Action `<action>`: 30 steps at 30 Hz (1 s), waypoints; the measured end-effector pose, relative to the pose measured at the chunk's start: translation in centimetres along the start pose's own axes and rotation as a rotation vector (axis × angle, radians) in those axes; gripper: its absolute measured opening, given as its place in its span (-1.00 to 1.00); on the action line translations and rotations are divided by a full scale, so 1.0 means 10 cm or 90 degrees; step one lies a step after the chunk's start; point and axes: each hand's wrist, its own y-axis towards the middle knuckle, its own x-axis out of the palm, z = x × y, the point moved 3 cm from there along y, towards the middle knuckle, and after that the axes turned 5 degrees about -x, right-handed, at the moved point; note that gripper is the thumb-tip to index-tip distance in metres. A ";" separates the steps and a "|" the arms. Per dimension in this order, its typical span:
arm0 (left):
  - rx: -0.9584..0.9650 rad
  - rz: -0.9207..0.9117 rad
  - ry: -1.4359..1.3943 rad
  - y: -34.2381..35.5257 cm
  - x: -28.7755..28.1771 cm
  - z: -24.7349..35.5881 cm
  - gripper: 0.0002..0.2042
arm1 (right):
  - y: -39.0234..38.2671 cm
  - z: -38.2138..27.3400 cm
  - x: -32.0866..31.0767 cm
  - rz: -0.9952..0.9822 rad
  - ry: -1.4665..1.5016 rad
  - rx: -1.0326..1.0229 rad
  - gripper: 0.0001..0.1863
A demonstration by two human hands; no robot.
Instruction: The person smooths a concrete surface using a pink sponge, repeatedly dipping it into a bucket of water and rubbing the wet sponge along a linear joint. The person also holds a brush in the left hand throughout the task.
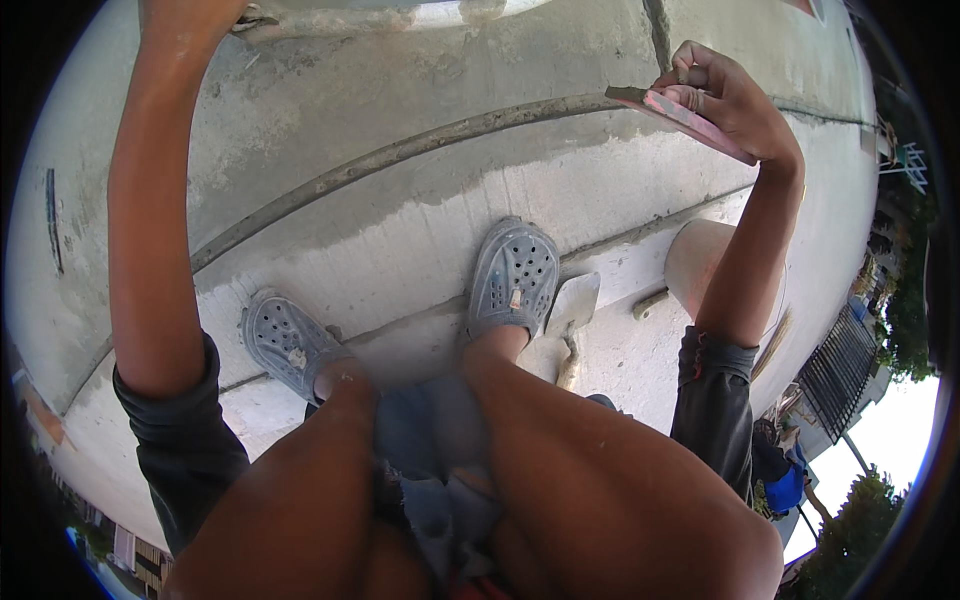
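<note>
My left hand [190, 18] is at the top edge, beside a pale, curved band [400, 17] on the concrete; its fingers are mostly out of frame. My right hand [722, 105] grips a pink hand float [705, 130] with grey mortar [624, 94] on its end, held over the grey concrete surface [450, 75] and near a dark groove crossing it. Below, between my grey clogs and the bucket, a flat trowel [574, 300] lies on a pale ledge. My right forearm partly hides the pale bucket [692, 258].
My clogs [510, 270] stand on the stepped concrete [380, 240]. A small curved piece [650, 303] lies beside the bucket. Far right are a dark grille [833, 370], a blue item [785, 490] and trees [850, 535].
</note>
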 end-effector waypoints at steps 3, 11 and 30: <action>0.040 0.045 -0.134 0.18 0.03 -0.20 -0.93 | -0.52 -0.52 -0.12 0.249 0.296 -0.185 -0.60; 0.147 0.104 -0.257 -0.22 -0.07 0.81 -0.83 | 0.79 -2.06 0.21 0.555 0.407 -0.280 -0.60; -0.032 -0.033 -0.078 0.08 0.12 -0.08 -0.90 | -0.18 -1.26 1.22 0.405 0.896 -0.134 -0.62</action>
